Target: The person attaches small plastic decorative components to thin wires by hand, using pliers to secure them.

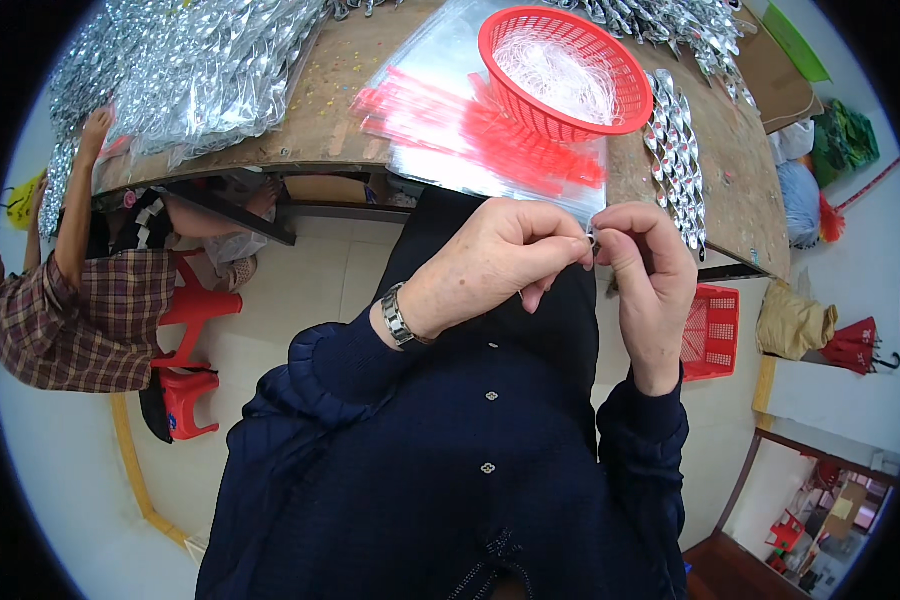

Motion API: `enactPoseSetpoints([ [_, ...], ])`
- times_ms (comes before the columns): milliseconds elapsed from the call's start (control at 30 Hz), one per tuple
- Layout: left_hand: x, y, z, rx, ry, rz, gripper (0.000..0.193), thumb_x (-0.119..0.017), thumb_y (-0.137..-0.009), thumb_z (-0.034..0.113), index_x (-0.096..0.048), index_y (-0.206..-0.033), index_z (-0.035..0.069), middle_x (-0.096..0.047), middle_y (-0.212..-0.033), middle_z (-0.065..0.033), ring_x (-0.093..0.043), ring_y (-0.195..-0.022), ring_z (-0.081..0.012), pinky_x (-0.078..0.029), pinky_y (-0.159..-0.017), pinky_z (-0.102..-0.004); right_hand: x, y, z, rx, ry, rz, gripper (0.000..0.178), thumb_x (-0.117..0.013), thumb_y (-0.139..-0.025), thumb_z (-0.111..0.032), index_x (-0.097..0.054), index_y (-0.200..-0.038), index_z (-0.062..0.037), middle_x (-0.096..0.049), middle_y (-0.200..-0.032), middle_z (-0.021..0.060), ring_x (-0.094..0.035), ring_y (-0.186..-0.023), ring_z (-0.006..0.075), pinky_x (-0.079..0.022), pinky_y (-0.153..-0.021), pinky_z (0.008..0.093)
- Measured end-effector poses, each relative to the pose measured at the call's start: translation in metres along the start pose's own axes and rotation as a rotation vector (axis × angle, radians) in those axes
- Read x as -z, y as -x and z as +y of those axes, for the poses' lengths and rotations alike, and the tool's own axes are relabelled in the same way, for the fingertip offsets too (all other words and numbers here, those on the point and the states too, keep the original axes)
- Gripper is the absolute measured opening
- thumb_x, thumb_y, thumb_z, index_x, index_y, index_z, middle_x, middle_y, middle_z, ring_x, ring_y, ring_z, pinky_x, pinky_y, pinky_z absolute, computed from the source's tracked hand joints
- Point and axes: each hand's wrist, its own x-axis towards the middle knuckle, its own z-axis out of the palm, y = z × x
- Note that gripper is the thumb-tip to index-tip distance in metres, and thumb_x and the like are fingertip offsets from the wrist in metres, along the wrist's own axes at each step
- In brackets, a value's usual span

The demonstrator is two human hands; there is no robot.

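My left hand, with a metal watch on its wrist, is closed in a pinch in front of the table edge. Facing it, my right hand pinches too, thumb against forefinger. The fingertips of both meet at a tiny shiny piece, mostly hidden and too small to name. Just beyond them, clear plastic bags with red printed ends lie stacked on the table. On top of these sits a red plastic basket holding a tangle of thin whitish loops. Twisted silver strips lie to the right.
Bagged silver spirals cover the wooden table's left part. A co-worker in a checked shirt sits there, a hand on the silver pieces. Red stools stand at left; a red crate is on the floor at right.
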Motion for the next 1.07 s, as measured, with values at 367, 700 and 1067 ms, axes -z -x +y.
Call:
enactPoseSetpoints([
  [367,-0.004,-0.001,-0.003,-0.060,-0.025,0.073,0.018,-0.056,-0.092,0.016,-0.064,-0.085,0.002,-0.054,-0.061,0.0018,-0.050,-0.048,-0.0040,-0.040,-0.044,-0.0174,-0.005,0.007,-0.008,-0.111,-0.050,-0.019,0.011,-0.054,-0.092,-0.006,-0.058,-0.099,0.0011,-0.058,-0.085,0.0019,-0.052,-0.073,0.0059,-0.043,-0.065,0.0192],
  [700,-0.007,0.002,-0.007,-0.075,-0.002,0.049,0.018,-0.055,-0.093,0.016,-0.063,-0.088,0.001,-0.055,-0.063,0.0007,-0.050,-0.048,-0.0046,-0.039,-0.044,-0.0175,-0.005,0.007,-0.011,-0.195,-0.098,0.003,0.008,-0.054,-0.092,-0.007,-0.058,-0.093,-0.0001,-0.057,-0.081,0.0000,-0.051,-0.071,0.0046,-0.041,-0.061,0.0178],
  [1067,-0.002,0.002,-0.013,-0.075,0.031,0.068,0.017,-0.053,-0.094,0.015,-0.063,-0.092,0.001,-0.056,-0.065,0.0002,-0.052,-0.048,-0.0054,-0.040,-0.044,-0.0176,-0.012,0.015,-0.001,0.100,0.156,0.129,0.005,-0.054,-0.090,-0.001,-0.057,-0.094,0.0009,-0.058,-0.085,0.0034,-0.052,-0.071,0.0066,-0.042,-0.062,0.0194],
])
